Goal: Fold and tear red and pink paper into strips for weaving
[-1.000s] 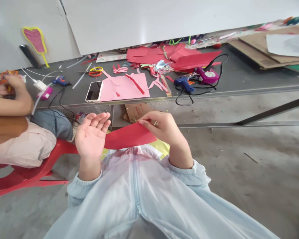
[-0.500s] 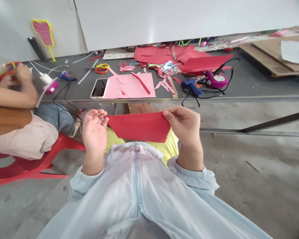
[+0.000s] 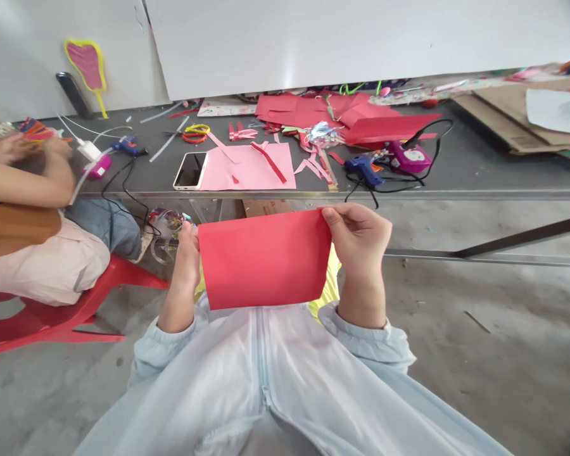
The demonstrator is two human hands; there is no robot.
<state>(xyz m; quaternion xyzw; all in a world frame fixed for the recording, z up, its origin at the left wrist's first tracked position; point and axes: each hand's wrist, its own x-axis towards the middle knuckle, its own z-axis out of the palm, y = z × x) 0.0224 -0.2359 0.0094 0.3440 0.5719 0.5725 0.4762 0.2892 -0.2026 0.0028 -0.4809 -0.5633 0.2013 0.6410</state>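
Observation:
A red paper sheet (image 3: 265, 258) is held up flat in front of my chest, facing me. My right hand (image 3: 360, 237) pinches its upper right corner, thumb on the front. At the sheet's left edge, my left hand (image 3: 187, 247) grips it with the fingers mostly hidden behind the paper. Both sleeves are pale blue. Just beyond my hands runs the front edge of a low dark table (image 3: 479, 168).
On the table lie a pink paper sheet (image 3: 249, 170), a phone (image 3: 190, 171), red paper scraps (image 3: 327, 111), a blue glue gun (image 3: 361, 168), a purple device (image 3: 408, 157) and cables. A seated person (image 3: 33, 209) on a red chair (image 3: 99, 297) works at the left. Cardboard (image 3: 517, 111) lies far right.
The red sheet has turned from edge-on to flat, facing me. My left hand, open a second ago, has closed on the sheet's left edge. My right hand moved right.

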